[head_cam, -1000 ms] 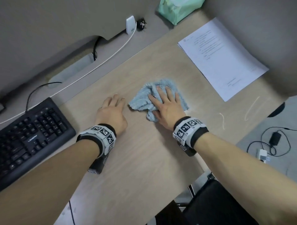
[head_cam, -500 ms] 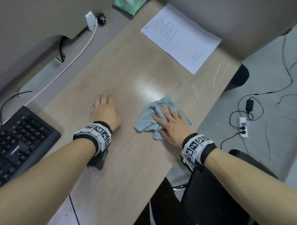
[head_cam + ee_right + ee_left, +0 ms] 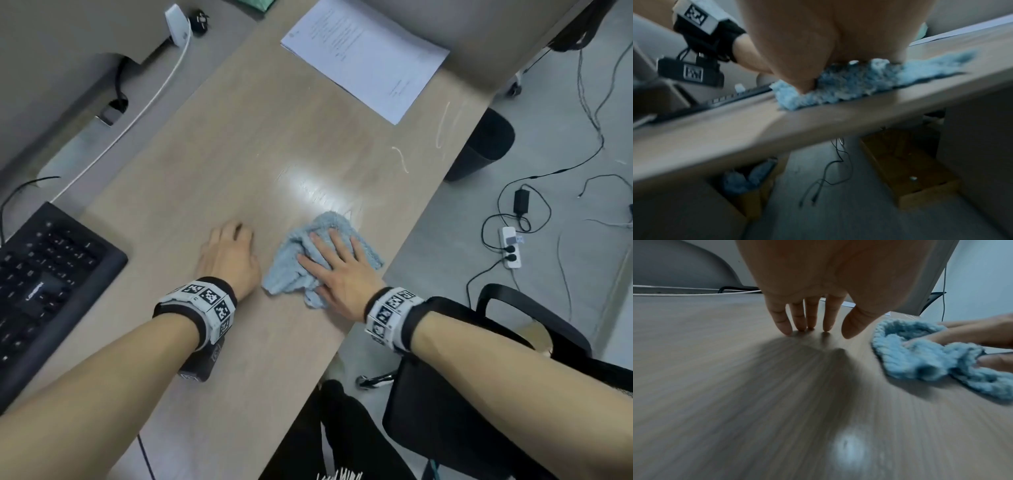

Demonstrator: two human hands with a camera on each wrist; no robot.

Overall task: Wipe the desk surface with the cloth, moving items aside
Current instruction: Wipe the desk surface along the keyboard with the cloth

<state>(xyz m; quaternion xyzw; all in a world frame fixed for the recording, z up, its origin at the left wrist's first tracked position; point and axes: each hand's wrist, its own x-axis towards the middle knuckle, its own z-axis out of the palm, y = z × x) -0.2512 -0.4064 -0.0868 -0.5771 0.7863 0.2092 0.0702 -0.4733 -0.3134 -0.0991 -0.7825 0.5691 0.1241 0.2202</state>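
The right hand (image 3: pixel 337 274) lies flat, fingers straight and spread, pressing down on the crumpled light-blue fluffy cloth (image 3: pixel 301 260); nothing is curled round it, though the thumb sinks into a fold in the left wrist view. The left hand (image 3: pixel 230 255) holds nothing: its fingertips (image 3: pixel 787 331) touch the light wood-grain desk (image 3: pixel 222 154) with the palm raised off the surface.

At the desk's left edge sits a black keyboard (image 3: pixel 51 281), partly out of frame. Behind it, along the far edge, a thin white cable (image 3: pixel 150 99) runs up to a white plug-shaped adapter (image 3: pixel 178 24) near the far left corner. The left hand rests toward the middle of the near half of the desk, just beside the cloth but apart from it. The cloth lies close to the near edge, its right side almost at the rim; the right wrist view shows it bunched just back from that edge. A printed white sheet of paper (image 3: pixel 366 54) lies at the far right corner, well apart from the cloth.
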